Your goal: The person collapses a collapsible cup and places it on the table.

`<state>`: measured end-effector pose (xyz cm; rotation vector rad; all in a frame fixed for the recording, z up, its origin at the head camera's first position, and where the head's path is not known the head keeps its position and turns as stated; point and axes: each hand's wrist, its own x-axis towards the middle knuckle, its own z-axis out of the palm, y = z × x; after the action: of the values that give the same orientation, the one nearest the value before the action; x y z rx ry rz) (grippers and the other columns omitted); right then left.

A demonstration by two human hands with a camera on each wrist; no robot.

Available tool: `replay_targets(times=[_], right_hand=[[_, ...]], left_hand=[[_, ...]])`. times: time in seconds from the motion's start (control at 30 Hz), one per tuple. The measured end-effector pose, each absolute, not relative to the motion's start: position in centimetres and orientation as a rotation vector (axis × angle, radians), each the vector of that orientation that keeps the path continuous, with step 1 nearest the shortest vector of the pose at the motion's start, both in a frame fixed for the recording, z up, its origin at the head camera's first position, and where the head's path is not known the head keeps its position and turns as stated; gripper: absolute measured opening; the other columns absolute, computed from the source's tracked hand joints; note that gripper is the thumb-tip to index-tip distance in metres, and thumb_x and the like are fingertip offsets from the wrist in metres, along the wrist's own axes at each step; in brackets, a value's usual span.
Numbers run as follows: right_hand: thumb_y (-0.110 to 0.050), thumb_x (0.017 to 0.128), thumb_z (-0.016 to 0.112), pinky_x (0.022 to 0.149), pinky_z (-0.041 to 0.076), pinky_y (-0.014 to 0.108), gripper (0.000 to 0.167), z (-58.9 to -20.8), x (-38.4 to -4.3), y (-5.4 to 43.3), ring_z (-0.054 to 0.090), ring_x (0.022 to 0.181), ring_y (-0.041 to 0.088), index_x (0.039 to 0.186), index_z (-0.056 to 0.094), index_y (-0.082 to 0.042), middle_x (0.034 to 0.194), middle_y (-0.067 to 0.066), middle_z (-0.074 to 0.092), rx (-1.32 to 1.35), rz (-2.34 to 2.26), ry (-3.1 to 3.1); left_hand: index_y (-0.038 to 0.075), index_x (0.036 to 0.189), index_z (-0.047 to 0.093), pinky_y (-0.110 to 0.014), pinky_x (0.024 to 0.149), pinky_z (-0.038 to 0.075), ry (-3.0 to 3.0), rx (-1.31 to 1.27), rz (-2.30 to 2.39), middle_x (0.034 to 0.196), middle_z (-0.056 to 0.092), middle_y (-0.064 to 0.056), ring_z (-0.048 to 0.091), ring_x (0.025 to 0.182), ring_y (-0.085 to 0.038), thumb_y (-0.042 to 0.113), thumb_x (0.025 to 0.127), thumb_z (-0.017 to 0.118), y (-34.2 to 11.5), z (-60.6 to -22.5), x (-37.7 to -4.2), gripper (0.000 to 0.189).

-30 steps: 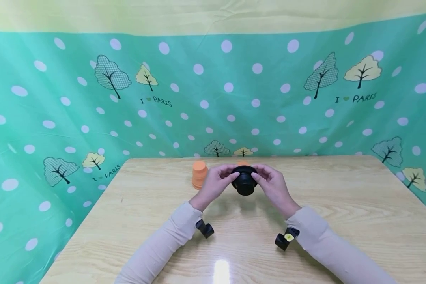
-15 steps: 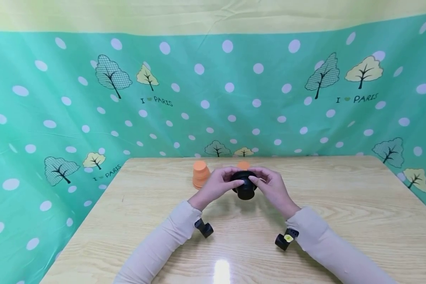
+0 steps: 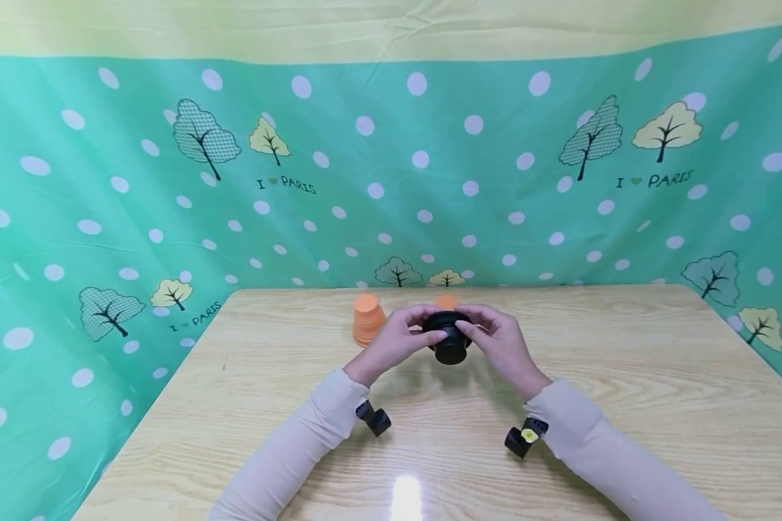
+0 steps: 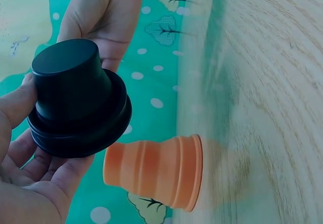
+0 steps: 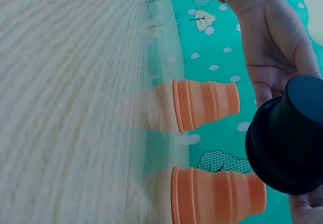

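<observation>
Both hands hold a black stepped cup-like piece above the middle of the table, its narrow flat end tilted down toward the person. The left hand grips it from the left, thumb along the stepped side and fingers behind the wide rim. From the right, the right hand pinches it in the same way. In the left wrist view the black piece shows a smooth narrow end and a thick rolled rim. Its wide opening is hidden in every view.
An orange stepped cup stands upside down on the wooden table, left of and behind the hands. A second orange cup stands directly behind the black piece, mostly covered. A green dotted curtain hangs along the back edge.
The black piece has come slightly down and toward the person. Both thumbs have shifted from near its rim onto its stepped side. The orange cups have not moved.
</observation>
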<state>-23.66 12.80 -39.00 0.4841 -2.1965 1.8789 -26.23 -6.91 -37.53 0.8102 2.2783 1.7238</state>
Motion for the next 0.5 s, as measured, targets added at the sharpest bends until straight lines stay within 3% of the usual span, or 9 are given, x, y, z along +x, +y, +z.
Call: replay_targets(times=[0.5], right_hand=[[-0.011,0.091,0.063,0.082,0.051,0.017,0.029,-38.92,-23.82,12.62,0.061,0.097,0.005,0.115,0.063,0.005,0.107,0.021,0.064,0.491,1.875,-2.177]], left_hand=[[0.0,0.106,0.064,-0.028,0.075,0.055,2.379,0.857,1.744,0.109,0.064,-0.013,0.059,0.095,-0.016,0.011,0.087,0.068,-6.5,-37.36,-26.12,0.022]])
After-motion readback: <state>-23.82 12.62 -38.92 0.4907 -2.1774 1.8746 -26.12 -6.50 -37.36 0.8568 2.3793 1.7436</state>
